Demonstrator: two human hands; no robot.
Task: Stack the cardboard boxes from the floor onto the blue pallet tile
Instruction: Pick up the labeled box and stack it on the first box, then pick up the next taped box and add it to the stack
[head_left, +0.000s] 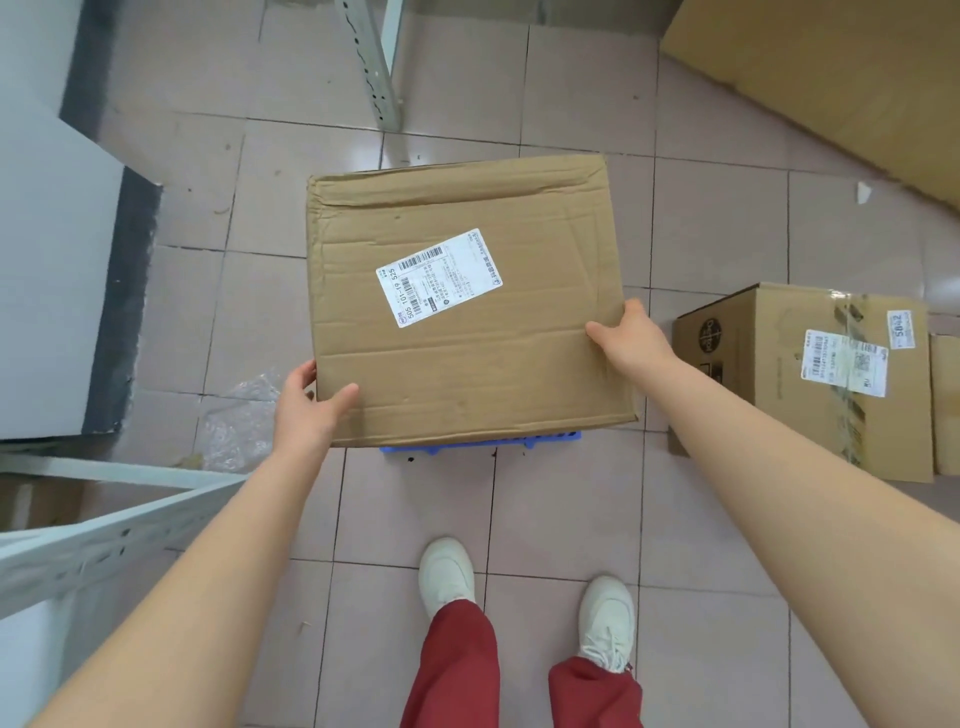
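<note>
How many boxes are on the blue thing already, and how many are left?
None can be confirmed as stacked yet. Both hands, left hand and right hand, hold the big box over the blue pallet tile. The taped box waits on the floor.

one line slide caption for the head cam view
Both hands, left and right, hold a labelled cardboard box over the blue pallet tile.

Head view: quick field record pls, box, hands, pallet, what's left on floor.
held box: large cardboard box, label up, over the blue pallet tile
pallet: mostly hidden under the box, only near edge shows
left hand: grips near-left corner
right hand: grips right edge
contact with pallet: cannot tell
floor: second taped box at right, plastic wrap at left
</note>
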